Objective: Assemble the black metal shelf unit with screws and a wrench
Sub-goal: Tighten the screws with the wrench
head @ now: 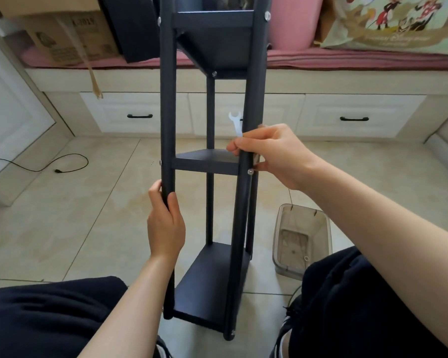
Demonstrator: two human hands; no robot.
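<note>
Fingers of the left hand (166, 223) curl round the near left post (168, 112) of the black metal shelf unit (212, 161), thumb on the inner face and the rest wrapped behind it, just below the middle shelf (207, 161). The right hand (272, 153) has its fingers bent round the near right post (246, 202) at the level of that shelf, and it holds a small white wrench (236, 122) against the post; the wrench's open jaw sticks up above the knuckles. The thumb tip sits just beside a silver screw (250, 172) in the post, though whether it touches the screw is hard to tell.

The unit stands upright on the tiled floor (75, 202) between the person's knees, with its bottom shelf (212, 282) low and near and a top shelf (215, 42) high at the frame's upper edge. Screw heads show at several joints.

A clear plastic bin (301, 239) stands on the floor just right of the unit, close to the right knee. Behind the unit runs a white drawer bank (243, 112) with black handles, a pink cushion along its top, and a cardboard box (65, 34) at upper left. A black cable (49, 164) lies on open tile to the left, well apart from the unit.
</note>
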